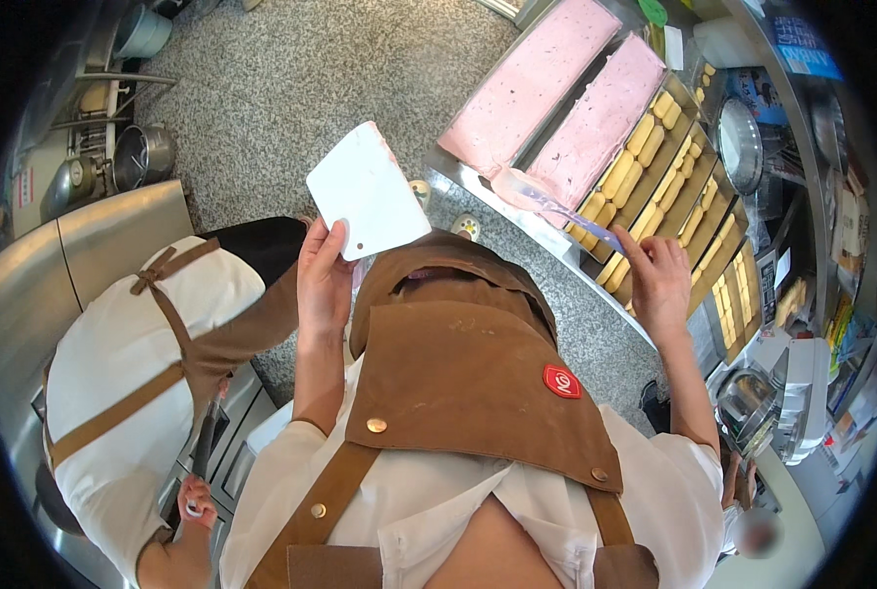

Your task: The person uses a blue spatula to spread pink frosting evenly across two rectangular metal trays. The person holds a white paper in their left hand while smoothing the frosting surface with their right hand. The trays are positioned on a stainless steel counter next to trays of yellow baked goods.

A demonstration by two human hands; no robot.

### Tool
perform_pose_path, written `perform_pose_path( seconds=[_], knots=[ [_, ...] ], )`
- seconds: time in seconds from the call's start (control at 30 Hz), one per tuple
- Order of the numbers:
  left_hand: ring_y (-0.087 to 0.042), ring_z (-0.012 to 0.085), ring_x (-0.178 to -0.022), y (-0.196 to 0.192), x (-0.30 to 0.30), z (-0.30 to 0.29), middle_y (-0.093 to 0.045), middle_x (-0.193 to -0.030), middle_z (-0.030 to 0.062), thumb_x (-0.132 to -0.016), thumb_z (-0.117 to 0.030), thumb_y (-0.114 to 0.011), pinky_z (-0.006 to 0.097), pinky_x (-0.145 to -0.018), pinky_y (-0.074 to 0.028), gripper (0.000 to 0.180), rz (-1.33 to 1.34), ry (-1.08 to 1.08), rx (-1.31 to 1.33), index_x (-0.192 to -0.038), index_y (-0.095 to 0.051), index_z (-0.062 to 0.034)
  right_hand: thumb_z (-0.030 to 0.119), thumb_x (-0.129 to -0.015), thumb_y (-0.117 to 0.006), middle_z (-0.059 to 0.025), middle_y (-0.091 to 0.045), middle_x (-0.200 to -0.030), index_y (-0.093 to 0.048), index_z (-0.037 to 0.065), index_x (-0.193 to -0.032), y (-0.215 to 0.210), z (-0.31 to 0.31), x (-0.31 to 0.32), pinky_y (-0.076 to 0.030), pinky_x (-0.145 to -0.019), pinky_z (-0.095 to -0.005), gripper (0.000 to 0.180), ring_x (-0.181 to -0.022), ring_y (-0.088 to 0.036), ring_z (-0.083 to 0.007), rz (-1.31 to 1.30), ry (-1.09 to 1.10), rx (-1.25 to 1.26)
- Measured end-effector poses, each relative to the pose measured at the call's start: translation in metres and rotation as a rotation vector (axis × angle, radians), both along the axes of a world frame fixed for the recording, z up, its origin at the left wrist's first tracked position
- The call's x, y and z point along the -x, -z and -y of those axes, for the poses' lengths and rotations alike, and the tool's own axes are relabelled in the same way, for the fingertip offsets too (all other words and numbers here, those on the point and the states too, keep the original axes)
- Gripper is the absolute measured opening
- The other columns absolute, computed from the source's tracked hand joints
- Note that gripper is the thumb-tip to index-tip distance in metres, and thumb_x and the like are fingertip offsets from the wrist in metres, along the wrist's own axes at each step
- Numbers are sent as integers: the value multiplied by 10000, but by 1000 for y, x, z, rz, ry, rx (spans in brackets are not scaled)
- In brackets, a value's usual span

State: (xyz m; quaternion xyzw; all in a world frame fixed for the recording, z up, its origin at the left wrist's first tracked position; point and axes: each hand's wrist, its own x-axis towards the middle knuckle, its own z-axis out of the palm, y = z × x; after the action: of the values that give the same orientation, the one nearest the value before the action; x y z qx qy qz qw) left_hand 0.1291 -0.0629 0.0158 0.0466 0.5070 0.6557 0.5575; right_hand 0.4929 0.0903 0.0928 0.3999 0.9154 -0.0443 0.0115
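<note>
A white plastic dough scraper [368, 191] is held up over the speckled floor [291, 88], its lower edge pinched between thumb and fingers of the left hand [323, 280]. The tail of a piping bag [553, 204] with pink filling is gripped by the closed right hand [660, 280] above a tray [699, 211] of yellow finger-shaped pieces. Two pink slabs [576, 93] lie just beyond. A co-worker in a white shirt [124, 373] is bent at the left.
</note>
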Motion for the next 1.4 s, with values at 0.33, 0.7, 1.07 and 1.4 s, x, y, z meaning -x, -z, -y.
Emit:
perform_pose_path(
  seconds=[0.33,0.7,1.07,1.4],
  knots=[
    [-573,126,-1042,-1,-1,1,-605,-1137,36,-957,-218,-527,313,-917,-428,300,-2,-7,13,-1192,-538,-32,139,-906,-605,15,-521,-793,-607,63,-1183,-11,-77,-11,-386,-642,-264,288,-722,-479,-105,-331,444,740],
    [-541,187,-1132,-10,3,11,-559,-1242,98,-951,-139,-519,353,-972,-407,374,27,-139,-2,-1281,-467,28,214,-908,-610,23,-574,-766,-596,42,-1144,-27,-168,16,-400,-627,-184,292,-705,-514,-62,-478,502,1117],
    [-540,158,-1075,-26,-43,-105,-569,-1185,78,-961,-146,-510,335,-934,-413,318,12,419,-85,-1238,-498,10,210,-846,-703,100,-418,-611,-646,43,-1007,-10,65,-78,-206,-408,-197,239,-466,-304,-14,-1143,1386,936],
    [-342,125,-653,-46,-214,-186,-335,-770,28,-911,-141,-507,251,-603,-311,162,1014,1011,38,-805,-432,-43,177,-963,-530,86,-312,-510,-600,-54,-1024,24,221,-125,-165,-364,-195,249,-401,-249,-10,-1882,1620,731]
  ],
)
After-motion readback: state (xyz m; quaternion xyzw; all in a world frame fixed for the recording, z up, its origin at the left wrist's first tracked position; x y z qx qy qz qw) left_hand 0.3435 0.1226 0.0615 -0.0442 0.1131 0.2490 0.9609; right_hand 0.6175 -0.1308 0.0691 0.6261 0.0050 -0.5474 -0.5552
